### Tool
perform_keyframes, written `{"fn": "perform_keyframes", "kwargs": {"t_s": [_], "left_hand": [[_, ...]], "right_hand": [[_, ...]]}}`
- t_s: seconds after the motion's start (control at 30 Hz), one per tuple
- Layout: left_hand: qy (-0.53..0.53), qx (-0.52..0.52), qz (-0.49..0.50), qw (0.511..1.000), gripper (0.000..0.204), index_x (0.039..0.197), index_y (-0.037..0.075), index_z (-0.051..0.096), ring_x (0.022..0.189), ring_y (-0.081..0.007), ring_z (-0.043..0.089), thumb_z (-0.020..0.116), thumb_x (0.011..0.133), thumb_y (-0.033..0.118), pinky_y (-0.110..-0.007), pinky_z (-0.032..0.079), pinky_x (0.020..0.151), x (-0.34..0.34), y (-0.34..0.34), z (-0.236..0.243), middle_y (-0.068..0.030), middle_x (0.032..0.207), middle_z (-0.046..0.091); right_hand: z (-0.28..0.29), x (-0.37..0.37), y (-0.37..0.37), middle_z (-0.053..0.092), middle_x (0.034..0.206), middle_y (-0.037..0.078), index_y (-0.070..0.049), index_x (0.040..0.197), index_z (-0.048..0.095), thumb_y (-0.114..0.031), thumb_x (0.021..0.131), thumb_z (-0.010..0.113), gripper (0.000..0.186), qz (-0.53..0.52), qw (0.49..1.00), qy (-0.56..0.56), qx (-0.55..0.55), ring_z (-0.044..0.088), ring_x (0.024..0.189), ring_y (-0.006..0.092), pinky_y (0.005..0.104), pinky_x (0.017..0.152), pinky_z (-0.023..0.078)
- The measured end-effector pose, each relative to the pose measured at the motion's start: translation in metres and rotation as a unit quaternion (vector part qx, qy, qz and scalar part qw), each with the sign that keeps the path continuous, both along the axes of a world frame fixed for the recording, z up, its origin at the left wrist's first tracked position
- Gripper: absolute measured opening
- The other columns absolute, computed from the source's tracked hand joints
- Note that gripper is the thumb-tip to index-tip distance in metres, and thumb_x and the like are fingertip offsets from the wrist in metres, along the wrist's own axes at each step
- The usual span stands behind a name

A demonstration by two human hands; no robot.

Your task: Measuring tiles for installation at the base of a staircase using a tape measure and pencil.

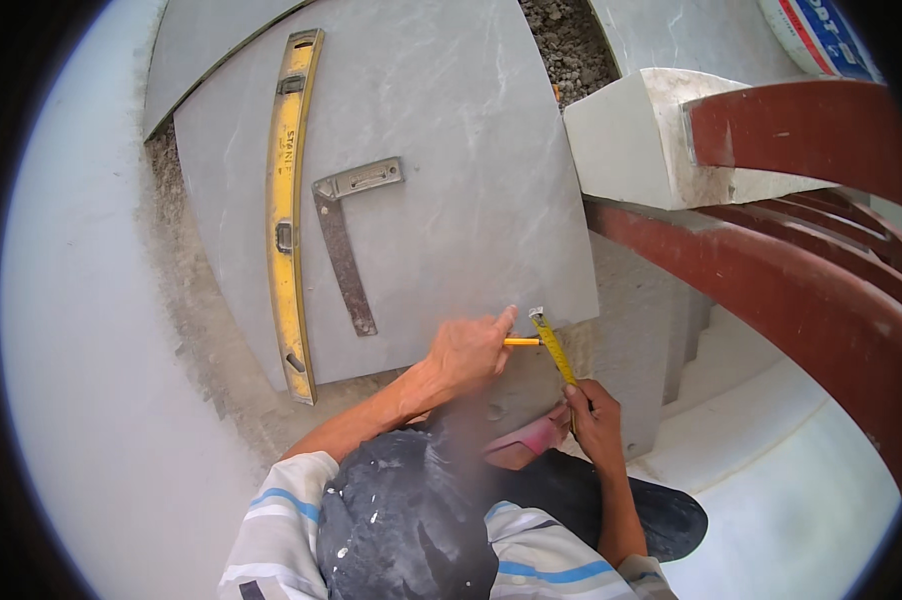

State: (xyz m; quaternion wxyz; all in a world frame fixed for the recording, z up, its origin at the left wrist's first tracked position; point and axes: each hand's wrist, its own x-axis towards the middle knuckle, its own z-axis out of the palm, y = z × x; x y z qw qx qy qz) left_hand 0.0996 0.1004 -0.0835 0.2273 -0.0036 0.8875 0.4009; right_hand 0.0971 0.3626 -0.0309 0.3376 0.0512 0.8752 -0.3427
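Note:
My left hand [469,352] is over the near edge of a large grey tile [441,200], its index finger stretched out. A yellow pencil [522,341] juts to the right from under its fingers. The fingers' grip on it is partly hidden. My right hand [596,418], closed, holds a tape measure. Its yellow blade [554,350] runs up and left, and the metal end hook rests by the tile's near right corner. The pencil's tip is close beside the blade. The tape's case is mostly hidden by my hand.
On the tile lie a yellow spirit level [284,200] and a try square [345,250] with a rusty blade. Red metal railings [771,290] and a white block [631,140] stand at the right. A printed bag [821,40] is at the top right. Rough mortar [568,50] shows between tiles.

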Motion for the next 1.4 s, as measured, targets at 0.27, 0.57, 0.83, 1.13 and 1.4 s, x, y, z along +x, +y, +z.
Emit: {"fn": "perform_keyframes", "kwargs": {"t_s": [0.27,0.57,0.83,1.13,1.4], "left_hand": [[-0.078,0.028,0.035,0.996,0.083,0.154,0.004,0.028,0.071,-0.0389,0.067,0.057,0.076,0.009,-0.050,0.052,0.063,-0.020,-0.013,0.006,-0.0166,0.087,0.069],[-0.094,0.023,0.063,0.993,0.088,0.159,0.019,0.016,0.065,-0.0419,0.064,0.061,0.084,0.008,-0.052,0.051,0.058,-0.038,-0.010,0.008,-0.0171,0.081,0.069],[-0.040,0.157,0.089,0.983,0.029,0.112,0.005,0.069,0.080,-0.0381,0.065,0.064,0.084,0.010,-0.042,0.052,0.071,-0.021,0.000,0.004,-0.0192,0.086,0.067],[-0.102,0.323,0.152,0.929,0.051,0.136,0.006,0.052,0.115,-0.0241,0.058,0.069,0.090,0.021,-0.035,0.044,0.100,-0.012,0.007,0.033,-0.0134,0.119,0.059],[-0.024,0.219,0.230,0.948,0.052,0.133,0.005,0.055,0.114,-0.0322,0.062,0.065,0.084,0.017,-0.041,0.046,0.096,0.023,-0.032,0.042,-0.0168,0.122,0.064]], "right_hand": [[0.000,-0.011,-0.003,0.059,0.076,0.005,0.002,0.094,0.066,-0.018,0.098,0.063,0.021,-0.010,1.000,-0.010,0.027,0.051,0.071,0.0107,0.0282,0.064,0.043],[-0.012,-0.018,0.013,0.057,0.074,0.004,0.002,0.091,0.064,-0.018,0.097,0.064,0.021,-0.005,1.000,-0.008,0.028,0.049,0.070,0.0099,0.0275,0.063,0.041],[-0.003,-0.021,0.009,0.055,0.074,0.003,0.000,0.092,0.063,-0.019,0.098,0.063,0.020,-0.035,0.999,0.009,-0.009,0.048,0.070,0.0089,0.0265,0.062,0.040],[-0.010,-0.030,-0.111,0.064,0.101,0.012,-0.006,0.105,0.064,-0.019,0.099,0.058,0.016,-0.264,0.949,-0.005,-0.175,0.062,0.091,0.0278,0.0339,0.080,0.049],[-0.034,0.002,-0.174,0.062,0.096,-0.001,-0.005,0.104,0.066,-0.015,0.100,0.059,0.012,-0.446,0.763,-0.217,-0.414,0.057,0.082,0.0047,0.0202,0.070,0.047]]}}
